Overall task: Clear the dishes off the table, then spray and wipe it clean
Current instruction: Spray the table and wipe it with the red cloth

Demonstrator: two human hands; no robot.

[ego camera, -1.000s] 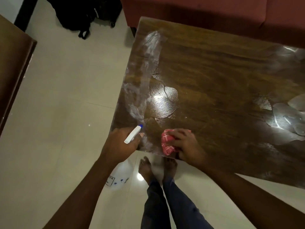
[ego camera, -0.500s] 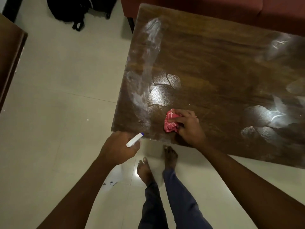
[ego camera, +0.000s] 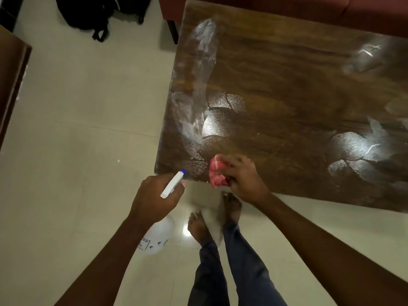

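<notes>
Your left hand [ego camera: 154, 195] is curled round the neck of the white spray bottle [ego camera: 173, 184], holding it just off the near left corner of the table [ego camera: 298, 96]. Its blue-tipped nozzle points up toward that corner, and the bottle's pale body hangs below your wrist over the floor [ego camera: 77, 151]. Your right hand [ego camera: 245, 180] grips a bunched red cloth [ego camera: 217, 174] and presses it onto the tabletop at the near edge, close to the same corner. The hand and cloth are blurred, so you cannot make out exactly how your fingers lie over the fabric. A long whitish smear [ego camera: 194, 96] runs down the left side of the dark wood, with shiny wet patches beside it and more on the right. Your bare feet [ego camera: 198, 226] stand on the pale tiles beneath the table's edge. A black bag [ego camera: 92, 14] lies on the floor at the far left, and a red sofa [ego camera: 287, 7] sits behind the table.
</notes>
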